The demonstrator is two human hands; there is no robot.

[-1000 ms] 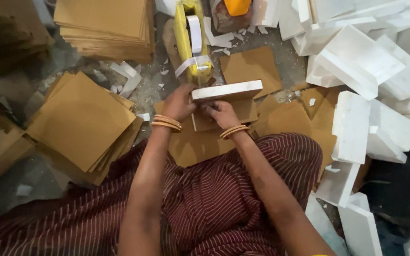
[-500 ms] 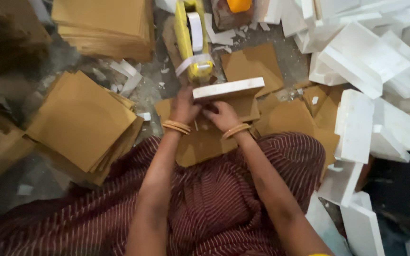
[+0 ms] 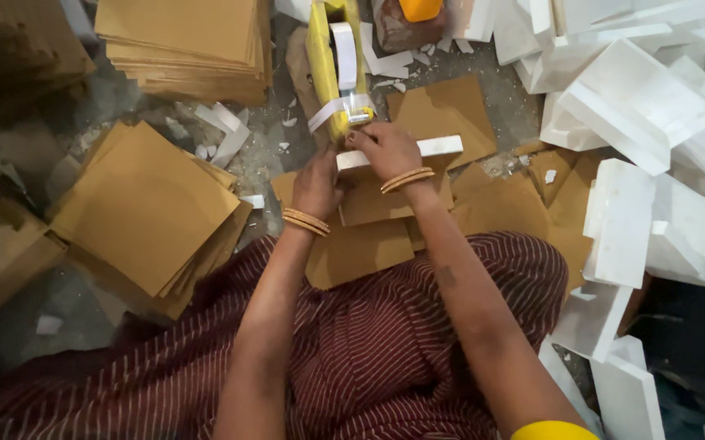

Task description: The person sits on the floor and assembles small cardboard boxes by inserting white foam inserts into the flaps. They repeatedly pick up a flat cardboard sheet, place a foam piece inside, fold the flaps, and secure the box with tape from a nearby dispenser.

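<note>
A yellow tape dispenser (image 3: pixel 330 65) stands on the grey floor straight ahead of the seated person, a white roll set in its top and a strip of pale tape (image 3: pixel 332 110) hanging from its near end. The right hand (image 3: pixel 385 149) reaches up to that strip, fingers pinched closed on its end. The left hand (image 3: pixel 317 186) lies lower, fingers curled on the left end of a flat white foam slab (image 3: pixel 438 147), which rests over brown cardboard sheets (image 3: pixel 361 244) just in front of the knees. Both wrists carry thin gold bangles.

Square, matte brown cardboard lies in loose stacks: a fanned pile (image 3: pixel 145 204) on the left, a neater stack (image 3: pixel 189 37) at the top left, single sheets (image 3: pixel 446 110) beside the dispenser. To the right rises a heap of white moulded foam blocks (image 3: pixel 638 106), hard-edged and angular, crowding close to the right arm. White scraps (image 3: pixel 226 134) litter the bare floor between the stacks. A maroon striped cloth (image 3: pixel 369 358) covers the lap. Open floor is narrow, mostly left of the dispenser
</note>
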